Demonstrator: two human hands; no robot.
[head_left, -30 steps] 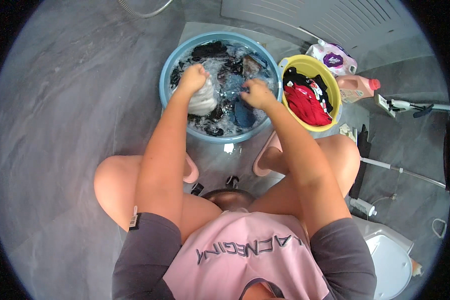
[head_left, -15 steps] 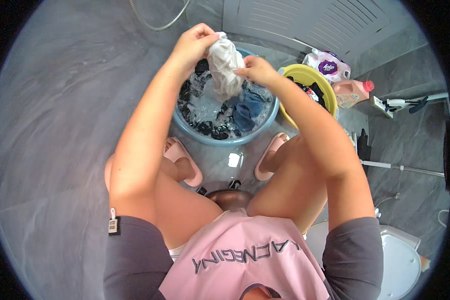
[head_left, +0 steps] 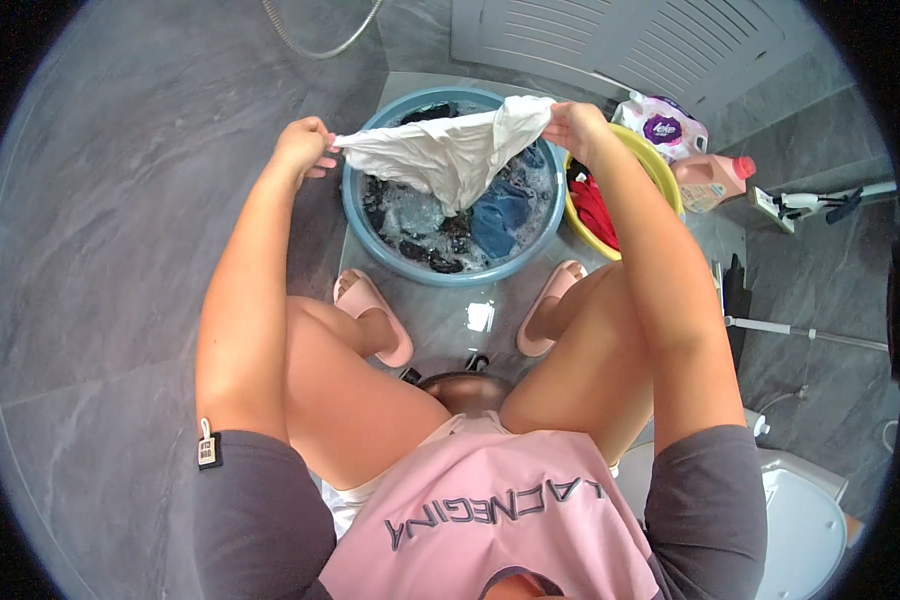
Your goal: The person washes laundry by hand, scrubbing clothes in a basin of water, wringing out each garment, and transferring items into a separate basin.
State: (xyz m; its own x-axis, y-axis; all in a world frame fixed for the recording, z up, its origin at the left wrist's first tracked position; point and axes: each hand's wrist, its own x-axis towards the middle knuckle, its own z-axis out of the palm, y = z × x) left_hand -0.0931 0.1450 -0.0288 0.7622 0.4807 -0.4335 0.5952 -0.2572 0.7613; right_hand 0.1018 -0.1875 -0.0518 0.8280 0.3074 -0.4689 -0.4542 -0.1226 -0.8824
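A wet white cloth garment point(head_left: 435, 155) is stretched out sideways above a round blue basin point(head_left: 410, 262). My left hand point(head_left: 307, 147) pinches its left end, just beyond the basin's left rim. At the upper right corner my right hand point(head_left: 574, 128) grips the other end, over the gap between the basin and a yellow tub. The cloth's middle sags to a point over the water. In the basin, dark clothes point(head_left: 430, 255) and a blue denim-like piece point(head_left: 502, 218) lie in sudsy water. What kind of garment the white one is, I cannot make out.
The yellow tub point(head_left: 660, 175) holds red and dark clothes point(head_left: 592, 210), right of the basin. Behind it stand a white-and-purple package point(head_left: 660, 128) and a pink bottle with a red cap point(head_left: 712, 182). A shower hose point(head_left: 320, 50) hangs at the top; a grey louvred door point(head_left: 620, 45) is behind.
The white garment, bunched and hanging before, is now spread wide. My left hand has moved left and down, my right hand to the right. Red cloth now shows in the yellow tub.
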